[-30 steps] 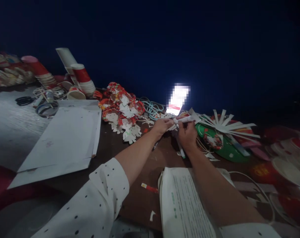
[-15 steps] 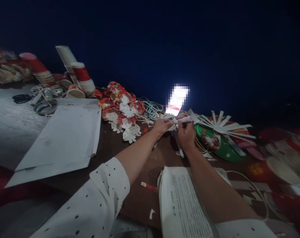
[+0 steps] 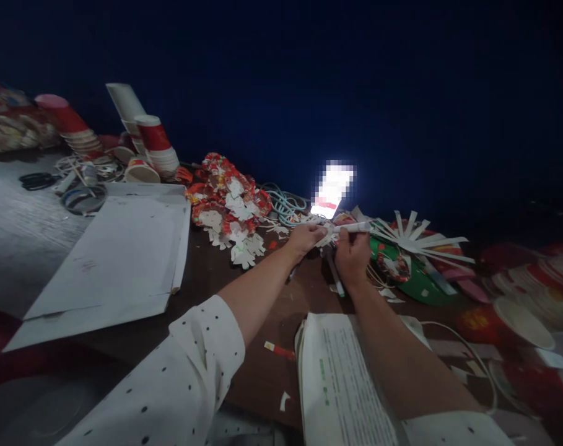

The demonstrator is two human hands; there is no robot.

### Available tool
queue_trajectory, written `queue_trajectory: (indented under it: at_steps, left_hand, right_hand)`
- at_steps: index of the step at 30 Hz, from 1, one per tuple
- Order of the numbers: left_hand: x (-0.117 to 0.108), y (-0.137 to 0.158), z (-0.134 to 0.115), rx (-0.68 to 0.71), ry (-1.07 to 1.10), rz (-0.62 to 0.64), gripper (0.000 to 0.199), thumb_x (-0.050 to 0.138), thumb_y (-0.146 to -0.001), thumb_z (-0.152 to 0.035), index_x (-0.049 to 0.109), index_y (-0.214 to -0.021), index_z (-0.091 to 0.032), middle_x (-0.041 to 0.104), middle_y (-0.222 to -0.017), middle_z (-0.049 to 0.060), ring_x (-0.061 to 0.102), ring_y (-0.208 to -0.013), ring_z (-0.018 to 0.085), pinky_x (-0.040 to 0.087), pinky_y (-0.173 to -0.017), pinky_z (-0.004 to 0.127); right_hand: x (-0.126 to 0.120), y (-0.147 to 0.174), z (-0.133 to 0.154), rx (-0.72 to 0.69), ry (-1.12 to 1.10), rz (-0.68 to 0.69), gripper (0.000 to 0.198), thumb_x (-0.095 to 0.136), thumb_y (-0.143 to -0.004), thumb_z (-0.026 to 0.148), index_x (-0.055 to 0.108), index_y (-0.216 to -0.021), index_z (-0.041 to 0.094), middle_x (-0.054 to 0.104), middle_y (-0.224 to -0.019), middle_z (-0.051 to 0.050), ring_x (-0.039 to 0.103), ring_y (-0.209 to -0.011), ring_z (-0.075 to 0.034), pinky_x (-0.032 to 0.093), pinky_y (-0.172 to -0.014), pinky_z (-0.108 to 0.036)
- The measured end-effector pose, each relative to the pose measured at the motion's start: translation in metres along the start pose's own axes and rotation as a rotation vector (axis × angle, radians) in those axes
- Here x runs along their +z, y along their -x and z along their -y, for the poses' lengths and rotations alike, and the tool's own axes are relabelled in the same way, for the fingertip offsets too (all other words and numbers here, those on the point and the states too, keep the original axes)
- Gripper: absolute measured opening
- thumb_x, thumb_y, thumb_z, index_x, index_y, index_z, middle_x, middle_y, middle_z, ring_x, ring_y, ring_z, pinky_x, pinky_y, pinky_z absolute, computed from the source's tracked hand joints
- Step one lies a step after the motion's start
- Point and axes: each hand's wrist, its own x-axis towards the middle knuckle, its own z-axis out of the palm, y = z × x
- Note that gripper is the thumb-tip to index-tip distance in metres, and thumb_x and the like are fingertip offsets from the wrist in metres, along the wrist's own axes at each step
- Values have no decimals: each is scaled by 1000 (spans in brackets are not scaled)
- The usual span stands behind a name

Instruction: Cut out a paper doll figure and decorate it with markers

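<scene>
My right hand (image 3: 354, 255) is closed around a white marker pen (image 3: 355, 227), which lies nearly level with its thick end to the right. Beside it, my left hand (image 3: 306, 241) pinches a small white paper cut-out (image 3: 326, 236) at the pen's left end. Whether the pen touches the paper is too small to tell. Below the right hand, a second white pen with a green end (image 3: 337, 282) rests on the brown table (image 3: 262, 303). A bright phone (image 3: 330, 195) stands propped just behind both hands.
Red flower-like paper pieces and white cut-outs (image 3: 246, 251) are heaped left of centre. White cardboard (image 3: 118, 248) and stacked paper cups (image 3: 160, 148) stand farther left. At right are a fan of white paper strips (image 3: 411, 235) and a green piece (image 3: 425, 288). A printed bag (image 3: 337, 371) lies in front.
The marker pen has turned from a slant to nearly level, and my right hand has shifted slightly right. My left hand has stayed in about the same place.
</scene>
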Motion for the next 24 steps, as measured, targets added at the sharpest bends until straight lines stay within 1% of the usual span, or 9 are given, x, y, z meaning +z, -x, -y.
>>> queue_trajectory:
  at_steps: [2,5,7,9,12,15,18,22,24]
  left_hand:
    - [0,0,-1,-32,11,17,20,63,-75,-30,71,-81,-13,64,-67,2,55,-62,12,45,-68,26]
    - [-1,1,-2,-10,-47,-11,19,65,-73,-29,71,-78,-13,63,-66,2,53,-64,12,43,-69,25]
    - [-1,1,-3,-19,-52,-16,18,65,-73,-28,72,-78,-13,63,-67,2,53,-66,12,43,-69,25]
    - [-1,1,-4,-52,-19,-6,18,64,-74,-27,72,-80,-12,64,-68,3,53,-65,12,44,-69,25]
    - [0,2,-4,-71,17,1,18,62,-75,-26,72,-83,-12,64,-68,3,53,-64,12,44,-70,26]
    - [0,3,-4,-27,-23,-17,17,64,-74,-27,72,-79,-13,64,-66,2,52,-63,12,43,-68,25]
    - [-1,4,-4,4,-44,-21,18,65,-72,-30,73,-77,-14,63,-63,1,52,-61,12,41,-64,23]
    - [-1,3,-2,-22,37,-5,17,65,-72,-28,72,-78,-14,63,-63,1,52,-60,11,42,-63,23]
    - [-1,1,0,-26,51,-3,15,64,-73,-27,72,-77,-14,63,-63,1,53,-61,12,42,-65,24]
  right_hand:
    - [-1,0,1,3,-26,-8,24,47,-92,33,61,-103,17,68,-104,-13,63,-99,-22,46,-93,-39]
    - [0,1,1,-51,-35,65,24,48,-92,33,60,-104,17,69,-105,-12,63,-100,-22,46,-93,-38]
    - [1,1,-1,-57,3,83,24,49,-91,33,60,-105,17,69,-105,-12,63,-100,-23,47,-92,-39]
    - [1,1,-2,-19,24,45,24,48,-91,34,59,-105,17,69,-105,-13,64,-99,-23,47,-91,-40]
    - [0,1,-2,31,-19,2,27,45,-93,37,57,-107,18,68,-106,-13,64,-101,-23,47,-92,-40]
    - [-2,2,2,35,-26,75,29,43,-93,38,56,-108,17,68,-108,-14,63,-103,-22,46,-94,-39]
    - [-2,2,6,46,58,122,30,45,-91,39,57,-107,17,69,-106,-14,63,-102,-24,46,-93,-40]
    - [-4,0,8,73,52,26,31,42,-91,39,57,-107,16,67,-107,-15,62,-102,-24,45,-93,-41]
    - [-5,0,9,71,22,8,31,41,-92,38,57,-108,17,67,-106,-15,62,-102,-24,45,-95,-41]
